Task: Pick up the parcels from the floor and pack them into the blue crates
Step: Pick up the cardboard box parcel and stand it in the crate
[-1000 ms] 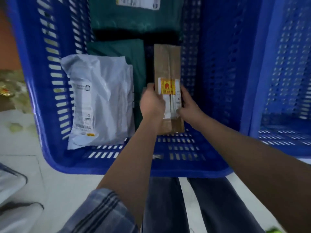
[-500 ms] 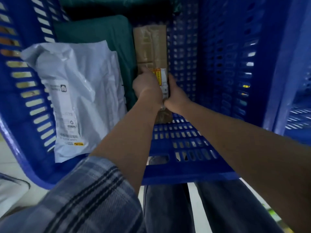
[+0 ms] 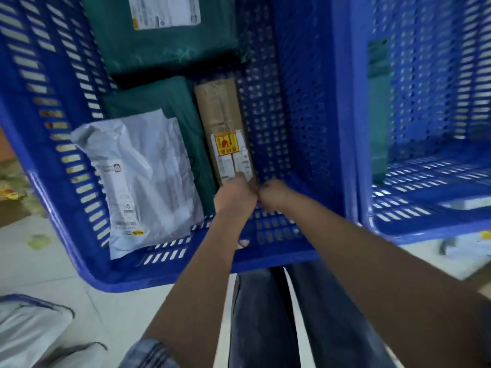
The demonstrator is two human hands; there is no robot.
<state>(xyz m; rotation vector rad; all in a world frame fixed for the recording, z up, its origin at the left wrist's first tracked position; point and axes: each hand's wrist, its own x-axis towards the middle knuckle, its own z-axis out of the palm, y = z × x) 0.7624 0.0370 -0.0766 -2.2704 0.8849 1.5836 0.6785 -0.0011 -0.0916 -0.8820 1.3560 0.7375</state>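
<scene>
Head view. Both hands are meeting at the centre of the frame, inside the large blue perforated plastic crate (image 3: 300, 107). The left hand (image 3: 233, 193) is lying with curled fingers on the near end of the long brown cardboard parcel (image 3: 221, 120); the right hand (image 3: 275, 192) is curled just beside that end, against the crate floor. Motion blur is hiding the fingertips, so whether either hand is gripping the parcel or only touching it cannot be told. The parcel is lying flat in the crate, running towards the upper centre, its red-and-yellow sticker (image 3: 225, 144) facing up. Touching its left edge is a dark green plastic mailer (image 3: 170, 104), partly covered by a crumpled white plastic mailer (image 3: 143, 168) at centre left. A second green mailer with a white label (image 3: 159, 35) is occupying the upper centre. A second blue crate (image 3: 430, 128) is standing at the right.
</scene>
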